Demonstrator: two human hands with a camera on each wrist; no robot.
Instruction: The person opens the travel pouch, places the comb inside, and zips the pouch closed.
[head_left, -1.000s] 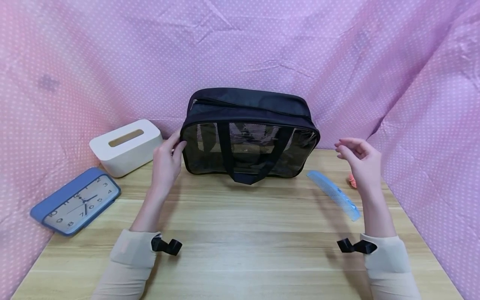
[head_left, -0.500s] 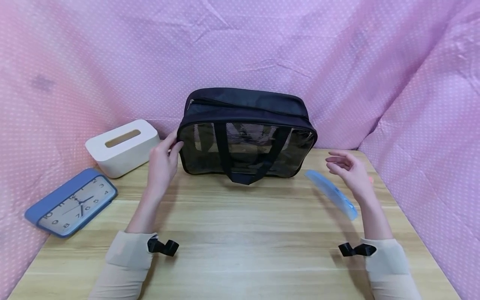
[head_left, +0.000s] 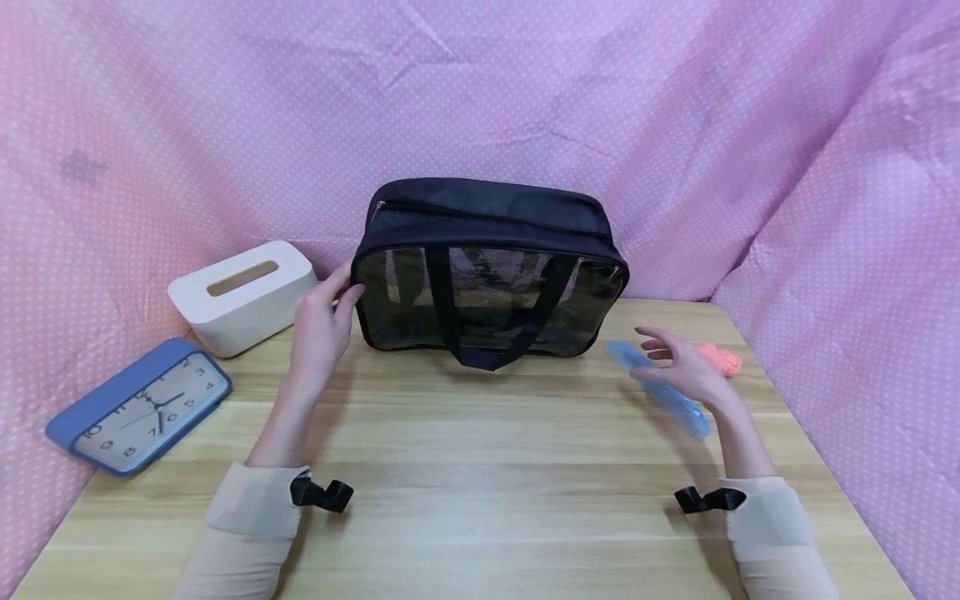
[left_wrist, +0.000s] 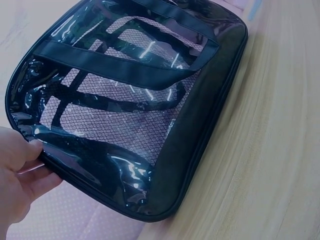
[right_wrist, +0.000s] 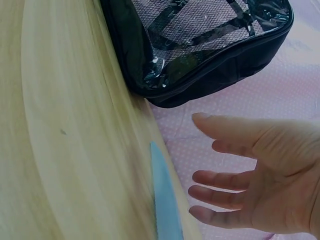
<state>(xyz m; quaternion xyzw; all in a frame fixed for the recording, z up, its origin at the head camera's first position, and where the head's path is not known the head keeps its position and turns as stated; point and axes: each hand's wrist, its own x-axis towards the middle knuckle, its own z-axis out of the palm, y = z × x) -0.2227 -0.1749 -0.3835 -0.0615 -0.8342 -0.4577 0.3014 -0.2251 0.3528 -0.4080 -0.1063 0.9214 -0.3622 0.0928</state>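
Observation:
A black zip-top bag (head_left: 491,223) with see-through sides and a front strap stands upright at the back of the table. My left hand (head_left: 321,329) pinches its left edge, with the thumb on the front side, as the left wrist view (left_wrist: 22,170) also shows. Over a light blue comb (head_left: 678,408) on the right, my right hand (head_left: 686,367) is spread, its thumb apart from the fingers and nothing between them. The comb (right_wrist: 165,200) lies on the wood below the right hand (right_wrist: 265,175) in the right wrist view.
A white tissue box (head_left: 251,300) with a slot in its top stands at the back left. In front of it a blue clock (head_left: 142,408) lies tilted. A coral-pink crinkled bundle (head_left: 722,358) sits behind the right wrist. Pink dotted cloth (head_left: 480,92) hangs around the table.
My right hand has moved left and down from beside the comb to over it, and its fingers have spread. More of the pink bundle shows. The left hand keeps its hold on the bag.

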